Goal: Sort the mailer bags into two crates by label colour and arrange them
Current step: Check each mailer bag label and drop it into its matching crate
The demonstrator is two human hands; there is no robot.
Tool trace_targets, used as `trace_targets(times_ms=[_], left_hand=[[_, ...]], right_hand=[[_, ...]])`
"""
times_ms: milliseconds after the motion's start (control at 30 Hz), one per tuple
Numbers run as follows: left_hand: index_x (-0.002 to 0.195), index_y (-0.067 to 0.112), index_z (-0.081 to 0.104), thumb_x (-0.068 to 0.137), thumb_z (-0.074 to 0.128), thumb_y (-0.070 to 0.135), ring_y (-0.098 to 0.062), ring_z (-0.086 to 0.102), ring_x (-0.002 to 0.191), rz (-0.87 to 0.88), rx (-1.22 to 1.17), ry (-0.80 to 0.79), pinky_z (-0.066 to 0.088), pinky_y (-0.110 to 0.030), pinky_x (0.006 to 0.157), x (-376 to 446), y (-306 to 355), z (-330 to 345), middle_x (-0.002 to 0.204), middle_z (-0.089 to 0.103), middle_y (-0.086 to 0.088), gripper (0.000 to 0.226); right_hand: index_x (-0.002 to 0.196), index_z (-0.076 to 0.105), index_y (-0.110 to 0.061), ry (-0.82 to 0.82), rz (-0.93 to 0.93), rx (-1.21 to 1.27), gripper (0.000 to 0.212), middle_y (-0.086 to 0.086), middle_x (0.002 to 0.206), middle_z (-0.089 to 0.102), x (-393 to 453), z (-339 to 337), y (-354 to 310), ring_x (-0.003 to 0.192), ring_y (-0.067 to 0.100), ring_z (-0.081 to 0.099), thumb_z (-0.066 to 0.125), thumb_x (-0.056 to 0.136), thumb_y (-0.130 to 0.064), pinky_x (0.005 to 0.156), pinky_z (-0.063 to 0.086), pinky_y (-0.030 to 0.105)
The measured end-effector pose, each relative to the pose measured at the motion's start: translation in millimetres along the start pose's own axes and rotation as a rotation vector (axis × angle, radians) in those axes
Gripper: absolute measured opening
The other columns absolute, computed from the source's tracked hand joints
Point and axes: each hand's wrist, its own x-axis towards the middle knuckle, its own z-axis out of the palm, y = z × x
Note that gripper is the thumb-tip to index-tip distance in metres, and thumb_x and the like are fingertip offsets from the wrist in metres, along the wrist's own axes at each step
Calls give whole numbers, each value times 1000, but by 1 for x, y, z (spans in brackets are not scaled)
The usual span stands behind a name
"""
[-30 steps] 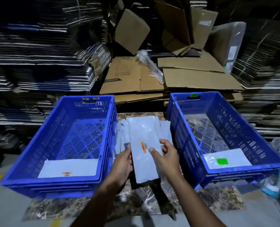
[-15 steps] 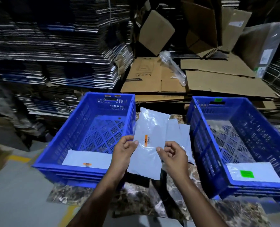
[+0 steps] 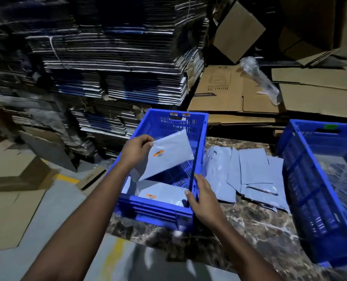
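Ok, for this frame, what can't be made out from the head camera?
- Right crate: cut off by the frame's right edge; its contents are mostly out of view.
- Print on the orange label of the held mailer: too small and blurred.
- Labels of the loose mailers on the table: none visible.
- Right hand fingertips: hidden behind the left crate rim.

Mailer bag (image 3: pixel 164 157) I see in my left hand (image 3: pixel 137 150): smooth grey plastic film, faint sheen, orange paper-like sticker. Loose bags (image 3: pixel 251 173) same film, lightly creased. Left crate (image 3: pixel 198 159) and right crate (image 3: pixel 302 185): rigid blue moulded plastic, perforated walls, semi-gloss. Slab (image 3: pixel 255 224) under them: polished dark stone look, veined, glossy. Flat cartons (image 3: pixel 225 94): matt brown corrugated cardboard. Wrap roll (image 3: pixel 258 78): clear crinkled plastic. Floor (image 3: pixel 16 258): matt grey, painted look.
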Motion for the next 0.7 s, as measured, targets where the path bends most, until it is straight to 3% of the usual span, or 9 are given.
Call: trace_targets(times_ms=[100,200,367,467,533,600,700], left_hand=[[91,26,66,96,59,20,-20,63,88,-33,124,-212,43,-30,73,9,-28,14,84,65,5,10],[103,24,67,99,53,23,-23,63,106,-24,293,-465,46,-33,88,4,-53,34,104,70,-1,15],[119,16,67,103,49,17,-28,59,111,-62,389,-769,45,-35,91,-9,-71,62,121,67,-10,24],[130,21,61,102,50,15,-29,62,111,-99,361,-724,49,-36,88,-10,-71,69,131,64,-10,31],[139,20,53,102,51,19,-27,56,124,-74,290,-619,47,-37,100,-12,-58,73,142,55,-7,37],[145,17,47,103,51,27,-27,48,133,-39,172,-496,41,-40,107,-21,-36,81,148,49,-8,43],[149,16,40,103,48,35,-28,38,139,99,46,-393,33,-39,111,-46,9,100,150,43,-8,50]], right_hand=[[159,17,-23,18,3,-6,66,-7,164,19,-1,8,1,151,11,19,47,102,-39,121,22,31],[159,18,-23,27,15,-21,65,-7,164,20,2,11,5,150,12,21,47,103,-37,121,26,33],[159,18,-23,58,0,-61,64,-5,165,20,3,13,6,151,13,21,47,103,-35,121,26,36],[158,20,-23,39,-23,-78,63,-8,164,18,2,8,6,150,10,19,45,103,-41,121,25,32],[155,26,-23,84,-25,-26,58,-11,156,28,4,-1,11,141,5,30,44,104,-42,114,31,30],[150,35,-21,220,35,43,50,-10,143,38,12,-17,28,127,5,42,46,104,-37,104,38,29],[136,52,-9,411,178,39,38,8,131,56,31,-50,63,116,22,58,53,102,-24,89,44,29]])
